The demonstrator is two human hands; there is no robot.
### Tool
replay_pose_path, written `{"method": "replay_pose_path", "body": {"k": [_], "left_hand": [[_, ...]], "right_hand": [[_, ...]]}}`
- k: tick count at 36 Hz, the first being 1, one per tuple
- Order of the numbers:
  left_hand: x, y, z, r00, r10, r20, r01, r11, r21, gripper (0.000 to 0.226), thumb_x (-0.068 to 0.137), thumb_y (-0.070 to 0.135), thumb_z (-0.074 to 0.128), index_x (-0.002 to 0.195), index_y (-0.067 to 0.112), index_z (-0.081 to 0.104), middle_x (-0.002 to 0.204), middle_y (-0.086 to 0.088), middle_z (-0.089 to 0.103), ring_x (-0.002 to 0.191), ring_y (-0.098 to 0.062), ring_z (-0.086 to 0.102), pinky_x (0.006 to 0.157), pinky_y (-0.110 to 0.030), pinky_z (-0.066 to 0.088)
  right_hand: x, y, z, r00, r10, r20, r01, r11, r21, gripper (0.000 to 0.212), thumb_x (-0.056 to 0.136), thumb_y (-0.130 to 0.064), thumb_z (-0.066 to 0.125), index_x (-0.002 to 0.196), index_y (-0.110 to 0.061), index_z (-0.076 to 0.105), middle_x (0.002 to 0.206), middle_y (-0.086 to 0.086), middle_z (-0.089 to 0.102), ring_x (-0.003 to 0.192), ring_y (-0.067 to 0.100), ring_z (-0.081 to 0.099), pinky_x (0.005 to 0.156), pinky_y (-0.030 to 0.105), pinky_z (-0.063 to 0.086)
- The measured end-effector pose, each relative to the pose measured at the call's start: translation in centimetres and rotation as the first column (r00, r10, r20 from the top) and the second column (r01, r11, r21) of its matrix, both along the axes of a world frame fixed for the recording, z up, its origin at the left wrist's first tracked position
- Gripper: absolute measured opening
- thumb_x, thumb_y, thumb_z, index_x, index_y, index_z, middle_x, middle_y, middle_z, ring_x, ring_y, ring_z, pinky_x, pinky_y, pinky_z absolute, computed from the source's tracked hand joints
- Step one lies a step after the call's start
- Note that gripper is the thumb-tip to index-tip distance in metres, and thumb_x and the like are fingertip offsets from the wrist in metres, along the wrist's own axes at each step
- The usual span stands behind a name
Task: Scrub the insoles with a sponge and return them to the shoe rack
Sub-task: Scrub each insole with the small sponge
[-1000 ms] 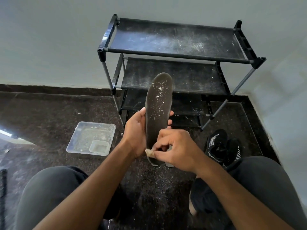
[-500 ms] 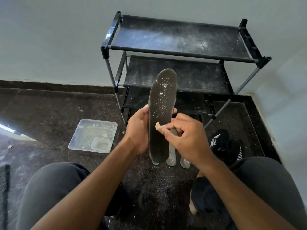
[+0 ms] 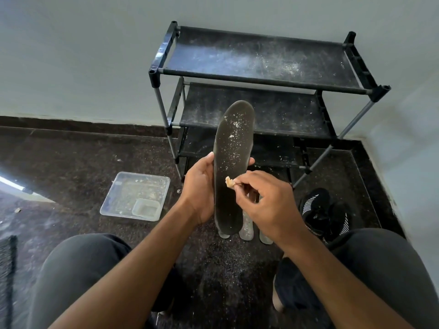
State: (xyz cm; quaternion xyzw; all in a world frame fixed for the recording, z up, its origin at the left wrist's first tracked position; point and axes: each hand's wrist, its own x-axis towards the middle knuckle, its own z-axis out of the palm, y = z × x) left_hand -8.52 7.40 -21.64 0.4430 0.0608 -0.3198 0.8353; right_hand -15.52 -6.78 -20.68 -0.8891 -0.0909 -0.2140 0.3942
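Still at the scrubbing step: one insole point(image 3: 231, 167) in hand, none on the rack point(image 3: 261, 74) yet.

The left hand point(image 3: 199, 188) grips the insole upright by its edges, above the floor in front of the rack; the right hand point(image 3: 268, 203) pinches a small sponge point(image 3: 230, 182) against its middle. White specks cover the upper half, so the next stroke likely needs to travel toeward with firm pressure. More insoles point(image 3: 247, 227) lie on the floor below, probably awaiting their turn.
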Motion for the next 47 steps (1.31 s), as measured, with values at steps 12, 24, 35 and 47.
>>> {"method": "replay_pose_path", "body": {"k": [12, 24, 35, 47], "left_hand": [[0.1, 0.0, -0.4, 1.000, -0.022, 0.006, 0.022, 0.999, 0.031, 0.080, 0.105, 0.065, 0.017, 0.141, 0.005, 0.058, 0.137, -0.020, 0.065, 0.127, -0.031, 0.063, 0.109, -0.044, 0.048], [-0.3, -0.3, -0.7, 0.999, -0.016, -0.035, 0.017, 1.000, 0.019, 0.075, 0.107, 0.061, 0.026, 0.133, 0.002, 0.064, 0.132, -0.022, 0.067, 0.119, -0.031, 0.067, 0.103, -0.043, 0.055], [0.2, 0.1, -0.6, 0.998, -0.020, -0.066, 0.016, 0.998, -0.062, 0.081, 0.105, 0.065, 0.021, 0.132, 0.001, 0.064, 0.138, -0.021, 0.063, 0.112, -0.029, 0.062, 0.105, -0.045, 0.051], [0.8, 0.3, -1.1, 0.998, 0.003, -0.055, -0.008, 0.996, -0.091, 0.084, 0.106, 0.063, 0.018, 0.129, -0.001, 0.067, 0.136, -0.022, 0.064, 0.098, -0.024, 0.064, 0.102, -0.041, 0.048]], "right_hand": [[0.1, 1.5, -1.5, 0.996, 0.090, 0.004, -0.085, 0.956, -0.282, 0.017, 0.093, 0.000, 0.069, 0.108, -0.001, 0.075, 0.108, 0.004, 0.061, 0.101, 0.019, 0.057, 0.090, 0.031, 0.055], [0.9, 0.1, -0.6, 0.999, 0.015, 0.045, -0.006, 0.982, -0.187, 0.009, 0.092, -0.011, 0.076, 0.097, -0.005, 0.079, 0.090, 0.001, 0.064, 0.088, 0.016, 0.055, 0.085, 0.031, 0.050], [-0.4, -0.6, 0.3, 0.965, 0.227, -0.128, -0.242, 0.964, -0.113, 0.009, 0.090, -0.019, 0.075, 0.094, -0.014, 0.082, 0.087, -0.004, 0.065, 0.086, 0.014, 0.055, 0.080, 0.027, 0.048], [-1.4, -1.4, -0.1, 0.929, 0.292, -0.225, -0.319, 0.944, -0.090, 0.011, 0.088, -0.016, 0.075, 0.096, -0.018, 0.082, 0.087, -0.007, 0.065, 0.084, 0.009, 0.056, 0.073, 0.023, 0.046]]}}
